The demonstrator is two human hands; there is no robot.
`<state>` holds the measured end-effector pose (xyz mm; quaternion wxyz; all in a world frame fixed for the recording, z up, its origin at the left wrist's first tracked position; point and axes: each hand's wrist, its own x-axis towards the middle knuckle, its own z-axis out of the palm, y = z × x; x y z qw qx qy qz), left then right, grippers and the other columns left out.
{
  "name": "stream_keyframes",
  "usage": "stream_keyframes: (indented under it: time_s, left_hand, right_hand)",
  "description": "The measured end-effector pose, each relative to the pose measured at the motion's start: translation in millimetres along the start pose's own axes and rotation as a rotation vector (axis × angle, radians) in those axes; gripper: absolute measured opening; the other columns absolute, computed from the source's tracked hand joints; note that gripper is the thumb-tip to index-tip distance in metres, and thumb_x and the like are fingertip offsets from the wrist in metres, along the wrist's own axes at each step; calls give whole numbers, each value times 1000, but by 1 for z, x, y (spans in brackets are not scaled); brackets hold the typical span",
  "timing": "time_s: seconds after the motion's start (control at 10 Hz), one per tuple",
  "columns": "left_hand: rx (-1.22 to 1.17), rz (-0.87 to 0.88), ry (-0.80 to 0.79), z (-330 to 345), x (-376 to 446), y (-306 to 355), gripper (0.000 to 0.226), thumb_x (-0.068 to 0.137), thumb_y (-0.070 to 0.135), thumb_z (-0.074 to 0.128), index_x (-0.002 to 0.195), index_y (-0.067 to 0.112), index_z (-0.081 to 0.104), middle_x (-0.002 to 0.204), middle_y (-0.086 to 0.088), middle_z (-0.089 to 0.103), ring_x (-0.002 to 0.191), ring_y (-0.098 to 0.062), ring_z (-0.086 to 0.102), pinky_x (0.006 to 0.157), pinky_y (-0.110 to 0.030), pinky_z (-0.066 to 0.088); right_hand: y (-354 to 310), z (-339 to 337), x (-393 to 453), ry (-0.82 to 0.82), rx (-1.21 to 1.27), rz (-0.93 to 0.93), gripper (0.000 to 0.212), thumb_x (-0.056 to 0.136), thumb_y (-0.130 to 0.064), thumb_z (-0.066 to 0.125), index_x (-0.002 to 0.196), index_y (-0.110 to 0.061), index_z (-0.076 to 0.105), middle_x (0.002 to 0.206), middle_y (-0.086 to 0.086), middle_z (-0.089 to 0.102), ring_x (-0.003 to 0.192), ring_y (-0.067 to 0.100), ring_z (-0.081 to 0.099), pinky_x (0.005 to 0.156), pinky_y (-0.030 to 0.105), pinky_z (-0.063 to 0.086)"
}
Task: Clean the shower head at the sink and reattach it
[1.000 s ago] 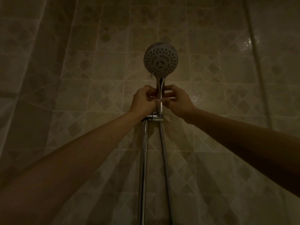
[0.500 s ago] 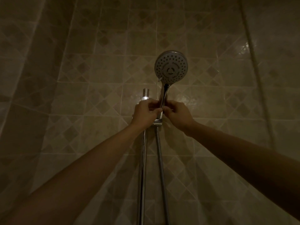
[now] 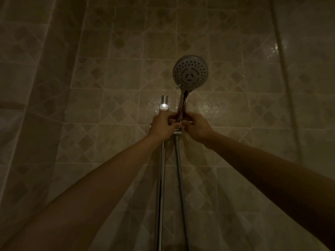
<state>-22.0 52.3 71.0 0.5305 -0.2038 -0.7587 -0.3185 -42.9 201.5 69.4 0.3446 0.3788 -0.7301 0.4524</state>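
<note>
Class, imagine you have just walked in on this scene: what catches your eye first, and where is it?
The round shower head stands out, upright against the tiled wall right of centre. Just below, the left hand and right hand grip its handle. A bright glint marks the rail's top, beside the left hand.

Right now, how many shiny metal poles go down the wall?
2: the straight chrome slide rail below the left hand, and the chrome shower hose just right of it.

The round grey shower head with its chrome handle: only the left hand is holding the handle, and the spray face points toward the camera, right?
Not quite. The head view shows both hands on the chrome handle: the left hand and the right hand grip it just below the round grey shower head. The spray face does point toward the camera.
</note>
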Motion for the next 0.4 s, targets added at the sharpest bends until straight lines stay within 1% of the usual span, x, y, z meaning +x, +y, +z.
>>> stream_keyframes:
  time_s: [0.1, 0.2, 0.3, 0.4]
  left_hand:
    - [68, 42, -51, -3, -16, 3, 47, 84, 12, 78, 129, 19, 69, 107, -2, 78, 100, -13, 72, 87, -18, 54]
    - [203, 150, -19, -1, -33, 2, 32, 91, 20, 68, 123, 18, 69, 99, -2, 77, 94, -17, 70, 83, -30, 54]
    - [360, 212, 6, -4, -54, 6, 37, 98, 27, 56, 131, 12, 62, 115, -6, 70, 112, -27, 61, 95, -40, 48]
    - [547, 247, 54, -9, -71, 3, 51, 100, 35, 53, 145, 13, 53, 150, -8, 53, 141, -33, 39, 112, -44, 38]
  right_hand:
    - [4, 0, -11, -54, -6, -14, 33, 105, -8, 51, 135, -16, 61, 128, 7, 67, 121, 26, 63, 101, 38, 52]
    - [18, 2, -27, -42, -117, -43, 38, 107, -26, 52, 143, -13, 55, 139, 13, 63, 127, 29, 61, 96, 31, 45]
    - [32, 1, -51, 38, -234, -68, 58, 103, -46, 53, 151, -13, 46, 151, 12, 54, 136, 27, 54, 102, 35, 42]
    - [39, -4, -68, 107, -428, -104, 72, 98, -65, 47, 155, -23, 39, 163, 5, 39, 147, 25, 41, 112, 49, 42]
